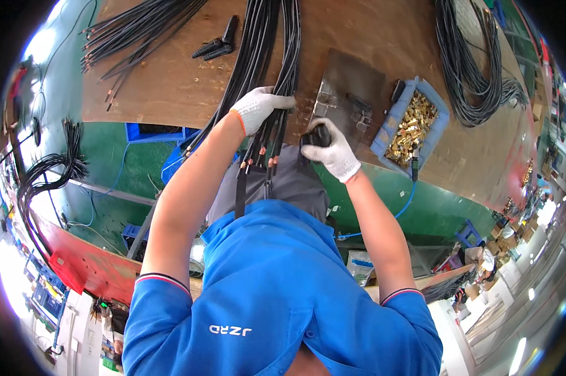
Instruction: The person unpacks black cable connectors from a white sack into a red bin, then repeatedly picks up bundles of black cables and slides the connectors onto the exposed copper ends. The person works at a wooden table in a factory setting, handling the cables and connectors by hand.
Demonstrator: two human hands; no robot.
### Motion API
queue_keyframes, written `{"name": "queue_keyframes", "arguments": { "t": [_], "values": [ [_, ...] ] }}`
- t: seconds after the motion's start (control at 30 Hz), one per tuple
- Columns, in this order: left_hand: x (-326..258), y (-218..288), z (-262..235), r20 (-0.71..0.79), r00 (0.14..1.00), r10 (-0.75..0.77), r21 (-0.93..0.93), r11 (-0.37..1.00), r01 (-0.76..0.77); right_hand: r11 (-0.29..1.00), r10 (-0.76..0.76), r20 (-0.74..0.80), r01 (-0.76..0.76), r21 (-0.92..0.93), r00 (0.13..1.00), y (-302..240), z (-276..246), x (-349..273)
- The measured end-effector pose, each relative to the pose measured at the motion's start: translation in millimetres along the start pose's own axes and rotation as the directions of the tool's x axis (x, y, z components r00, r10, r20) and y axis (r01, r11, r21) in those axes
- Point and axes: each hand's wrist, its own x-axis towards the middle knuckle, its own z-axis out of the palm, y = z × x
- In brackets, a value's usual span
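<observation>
– Looking at the left hand (256, 111), where are the cables (289, 59)?

– Right under its fingers (283, 102). They lie across the right-hand bundle and close over it, tips toward the right, near the front edge of the surface (408, 37).

– And the copper ends (273, 162)?

– Past the hand, on the person's side, hanging over the grey trousers (302, 178).

– What about the right hand (338, 155)?

– Its fingers bend around a black piece (320, 134), with the thumb nearest the person. The piece is blurred, so I cannot tell its kind. It sits just right of the cables.

– What else is close?

– A dark plate (353, 67) lies just beyond the right hand. Farther right stands a blue bin (439, 135) full of brass parts (414, 122). Black tubes (219, 45) lie left of the bundles.
</observation>
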Motion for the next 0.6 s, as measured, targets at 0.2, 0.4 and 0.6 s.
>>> {"name": "queue_keyframes", "arguments": {
  "t": [0.2, 0.4, 0.6],
  "values": [
    [15, -18, 19, -0.023, 0.996, 0.085, -0.075, 0.993, -0.086, 0.997, 0.073, -0.001, -0.073, -0.038, 0.997, 13, 2, -58],
    [17, -22, 28, -0.038, 0.992, 0.117, -0.066, 0.991, -0.119, 0.988, 0.019, -0.024, -0.022, -0.155, 1.0, 35, -1, -78],
    [21, -24, 24, -0.051, 0.992, 0.112, -0.051, 0.992, -0.115, 0.992, 0.112, -0.087, -0.106, 0.066, 0.99, 23, 10, -76]
  ]
}}
